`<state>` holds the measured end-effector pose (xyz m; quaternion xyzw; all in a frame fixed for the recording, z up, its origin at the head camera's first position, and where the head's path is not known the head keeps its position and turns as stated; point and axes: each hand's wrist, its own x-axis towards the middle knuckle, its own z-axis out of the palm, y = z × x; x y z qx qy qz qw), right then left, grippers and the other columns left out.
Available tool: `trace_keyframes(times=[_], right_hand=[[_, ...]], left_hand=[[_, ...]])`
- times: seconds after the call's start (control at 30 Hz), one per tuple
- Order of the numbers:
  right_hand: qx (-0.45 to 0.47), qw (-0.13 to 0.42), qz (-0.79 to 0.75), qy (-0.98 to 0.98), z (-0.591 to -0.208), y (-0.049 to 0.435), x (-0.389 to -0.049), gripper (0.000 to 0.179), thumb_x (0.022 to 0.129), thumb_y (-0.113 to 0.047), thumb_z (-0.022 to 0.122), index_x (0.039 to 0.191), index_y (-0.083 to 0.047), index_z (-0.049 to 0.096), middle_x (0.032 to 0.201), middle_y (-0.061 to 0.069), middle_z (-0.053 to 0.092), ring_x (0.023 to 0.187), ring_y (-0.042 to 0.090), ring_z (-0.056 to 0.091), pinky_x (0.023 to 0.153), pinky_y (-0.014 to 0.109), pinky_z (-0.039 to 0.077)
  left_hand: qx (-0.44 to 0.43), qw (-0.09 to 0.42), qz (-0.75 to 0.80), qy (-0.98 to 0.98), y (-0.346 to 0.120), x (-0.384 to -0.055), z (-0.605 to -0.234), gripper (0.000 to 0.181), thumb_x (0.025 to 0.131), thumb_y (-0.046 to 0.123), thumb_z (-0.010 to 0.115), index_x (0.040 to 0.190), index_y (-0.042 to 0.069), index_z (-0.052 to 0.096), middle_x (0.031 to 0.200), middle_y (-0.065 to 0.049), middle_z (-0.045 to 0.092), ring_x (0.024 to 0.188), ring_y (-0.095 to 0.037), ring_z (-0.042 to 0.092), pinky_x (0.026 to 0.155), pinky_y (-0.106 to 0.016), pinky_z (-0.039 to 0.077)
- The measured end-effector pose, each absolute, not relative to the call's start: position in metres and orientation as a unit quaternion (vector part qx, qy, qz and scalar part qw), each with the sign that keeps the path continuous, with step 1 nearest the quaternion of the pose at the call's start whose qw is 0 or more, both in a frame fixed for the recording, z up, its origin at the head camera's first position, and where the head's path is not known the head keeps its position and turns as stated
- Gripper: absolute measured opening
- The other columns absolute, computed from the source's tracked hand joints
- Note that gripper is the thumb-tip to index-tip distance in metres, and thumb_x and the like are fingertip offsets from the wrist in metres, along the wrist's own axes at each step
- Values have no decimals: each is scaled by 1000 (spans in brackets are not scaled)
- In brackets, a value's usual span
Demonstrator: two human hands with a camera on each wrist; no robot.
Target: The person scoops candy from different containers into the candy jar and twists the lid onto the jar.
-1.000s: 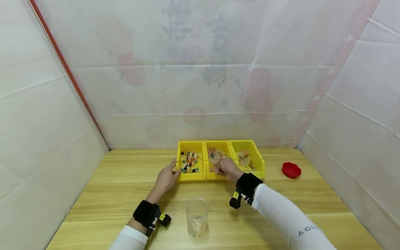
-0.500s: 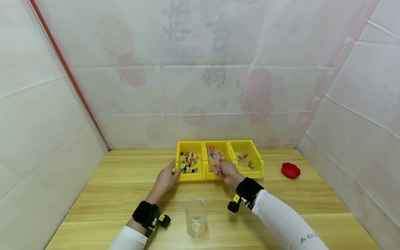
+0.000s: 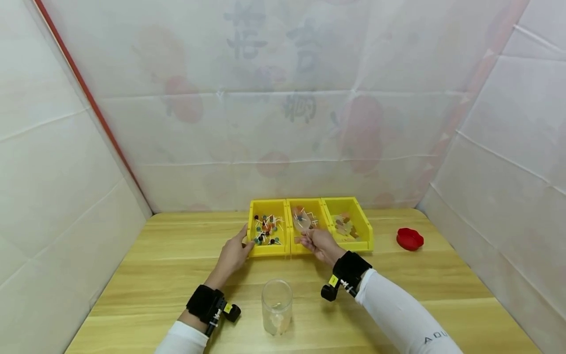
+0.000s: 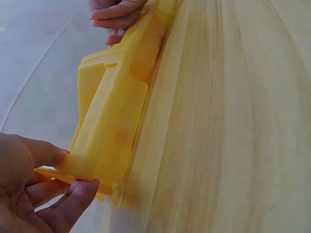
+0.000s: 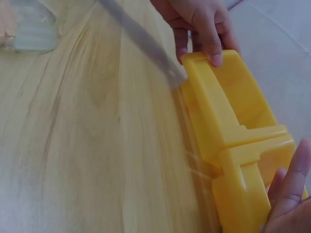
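Observation:
My left hand (image 3: 234, 253) grips the near left corner of the left yellow bin (image 3: 268, 250), thumb on the rim and fingers outside, as the left wrist view shows. In that bin lie several small sticks with dark, teal and orange ball heads (image 3: 267, 230). My right hand (image 3: 323, 243) is over the front of the middle yellow bin (image 3: 309, 201). It pinches the handle of what looks like a clear spoon (image 3: 302, 222), whose oval bowl is inside the bin over white sticks and orange bits. The right wrist view shows little of that grip.
The right yellow bin (image 3: 364, 223) holds several flat tan and brown pieces (image 3: 345, 227). Nearer the body stands a clear cup (image 3: 277, 307) with pale pieces at its bottom. A red scalloped dish (image 3: 410, 239) lies to the right. White sheets (image 3: 265, 132) wall the table.
My right hand has turned slightly and drawn back a little toward the bin's front edge, still holding the spoon. My left hand keeps its grip on the left bin.

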<state>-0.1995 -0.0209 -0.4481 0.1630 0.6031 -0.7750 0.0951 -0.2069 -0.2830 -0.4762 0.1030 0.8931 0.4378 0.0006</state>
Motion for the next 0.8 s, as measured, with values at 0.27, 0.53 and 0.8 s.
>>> trace_keyframes(times=[0.27, 0.53, 0.8], right_hand=[[174, 91, -755, 626, -446, -20, -201, 32, 106, -5, 38, 131, 11, 48, 124, 32, 55, 68, 8, 61, 67, 17, 54], [169, 93, -765, 615, -446, -18, -195, 30, 106, -7, 39, 128, 10, 51, 88, 11, 57, 69, 10, 58, 65, 18, 53], [150, 97, -768, 615, -445, -21, -195, 34, 107, -8, 37, 133, 10, 49, 95, 14, 61, 73, 10, 60, 67, 17, 53]], left_hand=[[108, 1, 427, 898, -286, -209, -473, 67, 99, 19, 61, 155, 8, 27, 136, -20, 55, 69, -14, 61, 48, -29, 42], [104, 6, 426, 899, -287, -208, -476, 67, 99, 20, 61, 155, 9, 27, 134, -21, 57, 73, -16, 63, 50, -29, 43], [103, 4, 422, 901, -288, -208, -472, 66, 99, 20, 61, 155, 9, 27, 117, -20, 65, 66, -14, 60, 48, -29, 42]])
